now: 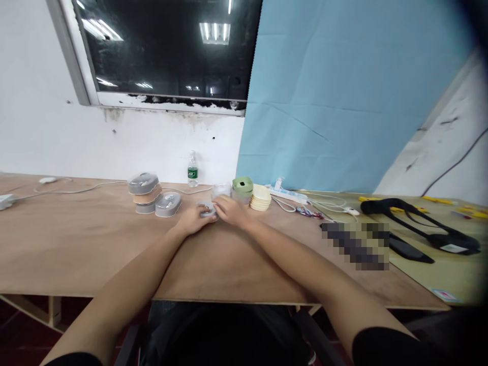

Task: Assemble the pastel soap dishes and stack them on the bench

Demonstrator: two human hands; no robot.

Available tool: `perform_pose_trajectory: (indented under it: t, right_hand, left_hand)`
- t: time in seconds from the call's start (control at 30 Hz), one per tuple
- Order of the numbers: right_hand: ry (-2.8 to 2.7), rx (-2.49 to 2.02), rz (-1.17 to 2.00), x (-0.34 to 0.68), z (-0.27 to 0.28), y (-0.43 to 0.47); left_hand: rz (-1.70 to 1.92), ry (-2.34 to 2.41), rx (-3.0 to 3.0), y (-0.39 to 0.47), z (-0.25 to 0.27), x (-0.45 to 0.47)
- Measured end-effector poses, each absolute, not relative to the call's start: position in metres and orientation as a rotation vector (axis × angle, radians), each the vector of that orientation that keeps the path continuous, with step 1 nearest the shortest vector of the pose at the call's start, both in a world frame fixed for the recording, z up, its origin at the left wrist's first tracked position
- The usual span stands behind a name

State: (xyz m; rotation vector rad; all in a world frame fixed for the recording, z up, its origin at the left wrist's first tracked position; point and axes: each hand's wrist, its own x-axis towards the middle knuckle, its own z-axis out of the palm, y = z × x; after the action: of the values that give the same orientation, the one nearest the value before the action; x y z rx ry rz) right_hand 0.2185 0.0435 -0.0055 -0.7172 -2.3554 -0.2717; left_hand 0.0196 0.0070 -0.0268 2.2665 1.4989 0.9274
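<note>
Between my hands on the tabletop is a small pale grey box (207,207), mostly covered by fingers. My left hand (193,218) is closed around its left and near side. The bent fingers of my right hand (231,210) grip its right side. To the left, several oval grey boxes with clear covers (168,203) stand in a stack and beside it. Just beyond my right hand are clear plastic covers (221,190), a green box part (243,184) and a pile of cream-coloured oval pieces (261,197).
A water bottle (192,170) stands against the wall. A white power strip (288,193) with cables lies at the back right. Black straps (423,223) and a pixelated dark item (354,246) lie on the right of the wooden table (236,269).
</note>
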Motion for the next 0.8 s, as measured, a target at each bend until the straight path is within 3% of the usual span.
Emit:
perform_pose_trajectory:
  t: [0.13, 0.43, 0.8]
  right_hand:
    - [-2.199, -0.685, -0.156, 0.234, -0.034, 0.033]
    - [-1.841, -0.811, 0.287, 0.222, -0.037, 0.034]
    - [-1.918, -0.708, 0.198, 0.209, -0.033, 0.005]
  left_hand:
    - [1.212, 1.345, 2.068, 0.004, -0.022, 0.025]
    - [1.419, 1.101, 1.961, -0.003, -0.018, 0.045]
    - [1.572, 1.095, 1.92, -0.003, -0.017, 0.047]
